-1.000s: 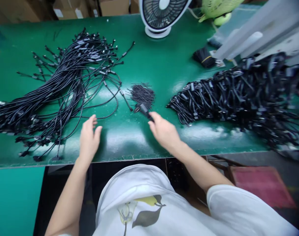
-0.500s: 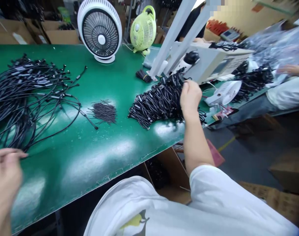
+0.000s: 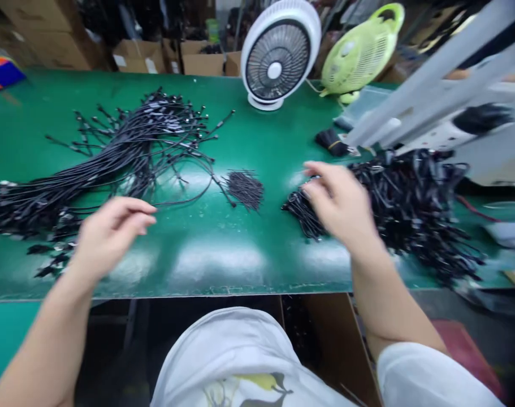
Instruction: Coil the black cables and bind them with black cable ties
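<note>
My left hand [image 3: 113, 232] is over the near side of a large bundle of loose black cables [image 3: 113, 152]. Its fingers reach forward, slightly bent, and the thumb is a little apart from them. One cable curves past its fingertips; I see nothing gripped. My right hand [image 3: 342, 200], slightly blurred, hovers at the left end of a heap of coiled, tied black cables [image 3: 410, 209]. Its thumb and index finger are apart, and nothing shows between them. Between the hands lies a small pile of thin black ties [image 3: 244, 189] on the green table [image 3: 223, 249].
A white fan [image 3: 275, 70] and a light green fan [image 3: 354, 56] stand at the table's back. A banded black bundle [image 3: 331, 141] lies near grey upright posts [image 3: 431, 73] on the right. Cardboard boxes [image 3: 141, 55] line the background. An orange and blue object [image 3: 3, 72] sits far left.
The view has swung left. My right hand has moved from the far part of the coiled heap to its left end, its fingers now apart. My left hand has come forward beside the loose cables.
</note>
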`<state>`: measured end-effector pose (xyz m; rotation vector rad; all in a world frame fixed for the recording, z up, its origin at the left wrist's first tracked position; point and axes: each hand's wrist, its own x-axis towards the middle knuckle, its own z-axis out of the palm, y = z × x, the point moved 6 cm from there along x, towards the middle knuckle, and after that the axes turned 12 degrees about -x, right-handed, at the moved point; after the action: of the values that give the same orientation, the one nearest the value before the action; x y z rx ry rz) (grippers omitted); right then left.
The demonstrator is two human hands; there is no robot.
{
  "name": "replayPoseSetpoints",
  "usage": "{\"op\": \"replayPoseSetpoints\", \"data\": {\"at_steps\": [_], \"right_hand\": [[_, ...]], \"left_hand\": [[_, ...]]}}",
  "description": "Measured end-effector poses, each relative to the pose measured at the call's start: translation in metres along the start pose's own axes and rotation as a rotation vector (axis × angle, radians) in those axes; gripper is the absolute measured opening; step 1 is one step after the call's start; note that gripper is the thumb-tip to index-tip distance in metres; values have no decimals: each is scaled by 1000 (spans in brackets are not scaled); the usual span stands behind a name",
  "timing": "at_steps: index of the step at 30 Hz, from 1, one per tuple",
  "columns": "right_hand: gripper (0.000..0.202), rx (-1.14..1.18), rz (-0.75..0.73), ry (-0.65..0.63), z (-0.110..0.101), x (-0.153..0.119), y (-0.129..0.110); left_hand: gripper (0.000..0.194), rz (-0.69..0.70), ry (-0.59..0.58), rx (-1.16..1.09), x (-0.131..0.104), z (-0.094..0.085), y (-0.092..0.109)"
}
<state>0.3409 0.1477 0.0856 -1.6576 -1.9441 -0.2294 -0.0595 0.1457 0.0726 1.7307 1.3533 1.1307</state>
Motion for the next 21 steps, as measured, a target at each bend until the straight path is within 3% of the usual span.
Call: {"op": "replayPoseSetpoints", "data": {"at_steps": [2, 4, 7, 9, 12, 16, 19, 21], "right_hand": [[53, 183, -285, -286, 54, 6, -82], [54, 251, -512, -454, 106, 12, -148], [26, 196, -633, -620, 168, 37, -203], [29, 94, -605, -577, 179, 66, -217], [31, 20, -519, -305, 144, 118, -220], [32, 141, -415, 97, 59, 167, -205], [40, 313, -310, 359, 8, 172, -189], [48, 318, -264, 439, -10, 162, -189]], "left_hand": [[17, -48, -132, -106, -13, 22, 3], [18, -63, -197, -195, -27, 39, 0], [29, -40, -251, -143, -42, 45, -23], [49, -28, -286, 64, -49, 38, -52], [58, 9, -260, 437, -53, 10, -95], [57, 40, -56, 752, -51, -53, -124], [55, -38, 45, 793, -50, -88, -133], [48, -60, 106, 721, -48, -91, -128]]}}
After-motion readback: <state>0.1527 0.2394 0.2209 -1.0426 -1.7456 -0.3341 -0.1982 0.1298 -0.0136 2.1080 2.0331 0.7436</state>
